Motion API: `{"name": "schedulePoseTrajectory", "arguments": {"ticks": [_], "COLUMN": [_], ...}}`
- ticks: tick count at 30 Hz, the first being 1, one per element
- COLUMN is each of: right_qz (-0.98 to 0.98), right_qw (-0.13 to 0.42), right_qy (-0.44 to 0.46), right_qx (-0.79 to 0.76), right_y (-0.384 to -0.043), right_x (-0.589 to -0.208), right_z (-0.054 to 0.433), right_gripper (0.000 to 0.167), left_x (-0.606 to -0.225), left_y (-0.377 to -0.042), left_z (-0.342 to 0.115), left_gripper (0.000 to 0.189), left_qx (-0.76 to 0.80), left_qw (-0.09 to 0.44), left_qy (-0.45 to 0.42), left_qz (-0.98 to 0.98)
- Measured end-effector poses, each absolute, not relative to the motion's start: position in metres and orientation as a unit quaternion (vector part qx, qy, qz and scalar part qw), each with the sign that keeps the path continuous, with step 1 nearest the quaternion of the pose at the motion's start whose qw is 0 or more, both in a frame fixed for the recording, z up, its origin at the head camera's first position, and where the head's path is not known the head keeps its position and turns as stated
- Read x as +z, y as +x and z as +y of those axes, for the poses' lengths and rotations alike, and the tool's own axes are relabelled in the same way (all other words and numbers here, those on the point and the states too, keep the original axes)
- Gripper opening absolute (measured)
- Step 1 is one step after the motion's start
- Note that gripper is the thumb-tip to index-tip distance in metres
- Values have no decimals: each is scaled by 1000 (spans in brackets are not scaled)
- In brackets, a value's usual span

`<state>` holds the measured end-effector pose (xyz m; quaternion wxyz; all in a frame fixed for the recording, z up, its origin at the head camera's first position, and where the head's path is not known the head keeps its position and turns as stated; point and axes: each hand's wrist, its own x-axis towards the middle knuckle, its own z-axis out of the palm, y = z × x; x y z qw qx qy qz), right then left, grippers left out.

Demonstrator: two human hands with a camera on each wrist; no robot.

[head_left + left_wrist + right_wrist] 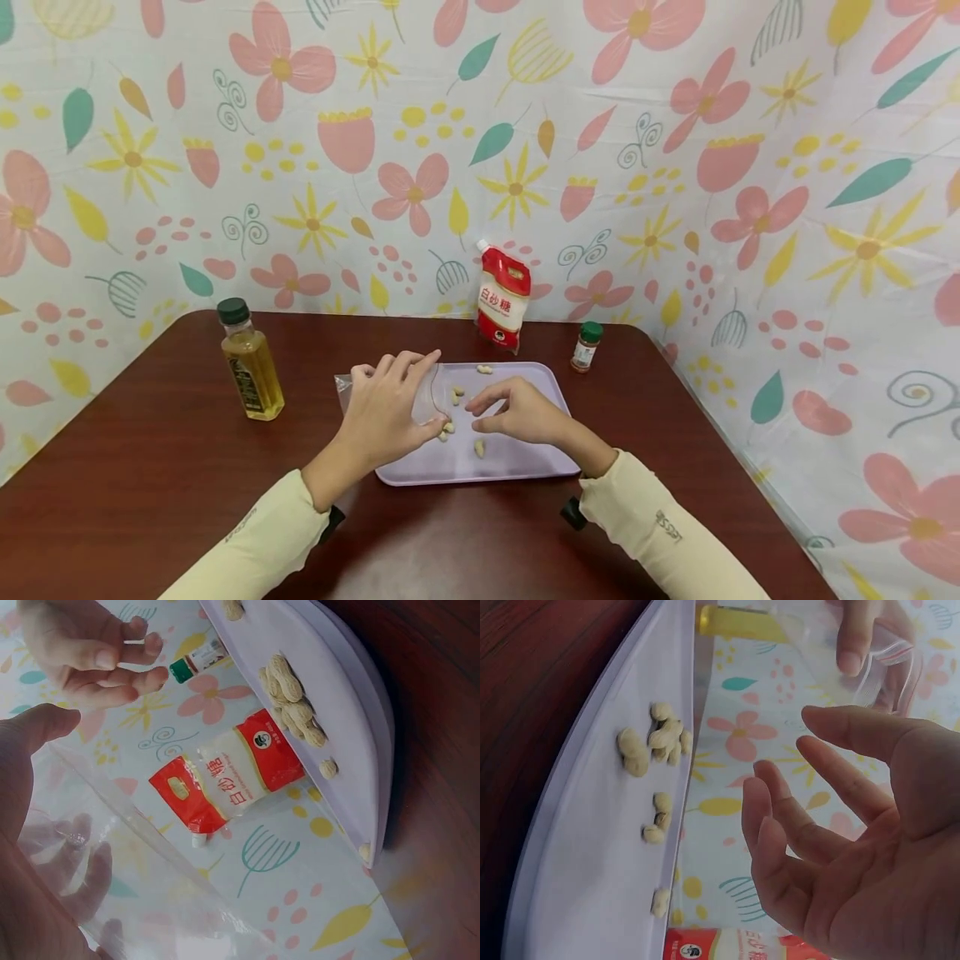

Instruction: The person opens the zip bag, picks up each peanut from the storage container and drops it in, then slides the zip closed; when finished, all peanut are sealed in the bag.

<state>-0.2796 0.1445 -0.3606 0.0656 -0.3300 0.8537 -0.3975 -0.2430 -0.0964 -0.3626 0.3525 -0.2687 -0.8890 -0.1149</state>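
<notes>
A clear zip bag (pixel 426 400) is in my left hand (pixel 378 417), its mouth turned toward the right hand. In the left wrist view, fingers show through the bag's film (pixel 165 889); the thumb is at its near side. My right hand (pixel 528 412) hovers over the tray, fingers loosely bent and holding nothing. Below the hands lies a pale lilac tray (pixel 532 463). Unshelled peanuts lie scattered on it, such as one peanut (pixel 480 448) near the front and a small cluster of peanuts (pixel 666 741) in the right wrist view.
Behind the tray, a red and white pouch of sugar (pixel 504 298) leans at the wall cloth. A small green-capped jar (pixel 586 347) stands to its right. On the left is a bottle of yellow oil (pixel 252 367). The flowered cloth (pixel 405 117) borders the brown table (pixel 112 492).
</notes>
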Motion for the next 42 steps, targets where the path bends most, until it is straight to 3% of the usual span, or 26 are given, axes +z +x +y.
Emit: {"name": "schedulePoseTrajectory", "arguments": {"ticks": [18,32,42], "right_qz": [861,876,882], "right_qw": [145,150,145], "right_qy": [-314,-339,-354], "right_qx": [-373,-308,-276], "right_y": [-296,-306,-304], "right_x": [-373,-392,-389], "right_z": [148,151,143], "right_gripper": [29,16,13], "left_x": [-363,-367,-362], "left_y": [-239,-233,-236], "left_z": [-101,-104,-105], "left_gripper": [83,77,81], "left_qx": [-110,-154,-153], "left_qw": [319,270,269], "left_qy": [-248,-250,-250], "left_qz": [-908,-917,-918]}}
